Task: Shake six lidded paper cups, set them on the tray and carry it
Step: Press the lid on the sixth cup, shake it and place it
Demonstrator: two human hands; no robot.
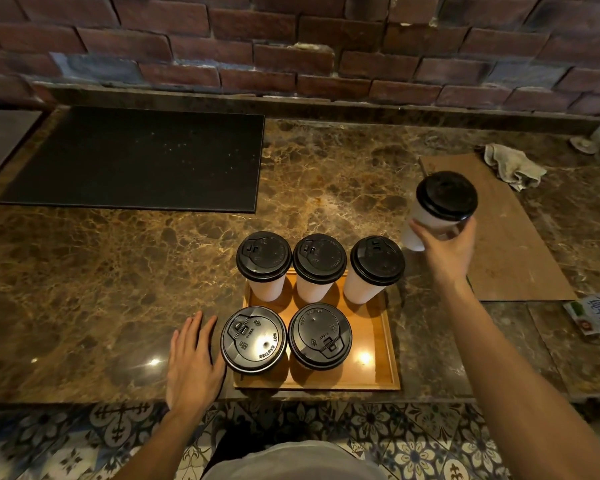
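A wooden tray point(378, 341) sits at the counter's front edge. Several white paper cups with black lids stand on it: three in the back row, among them the left point(264, 261), middle point(318, 263) and right point(376, 265) cups, and two in front, left point(253, 339) and right point(320, 336). The front right corner of the tray is bare. My right hand point(445, 247) grips another lidded cup point(442, 202), tilted, above the counter to the right of the tray. My left hand point(193, 362) lies flat on the counter, fingers straight, just left of the tray.
A black mat point(136, 157) lies at the back left of the marble counter. A brown board point(506, 244) lies at the right with a crumpled cloth point(511, 164) at its far end. A carton point(596, 313) lies at the right edge. A brick wall runs behind.
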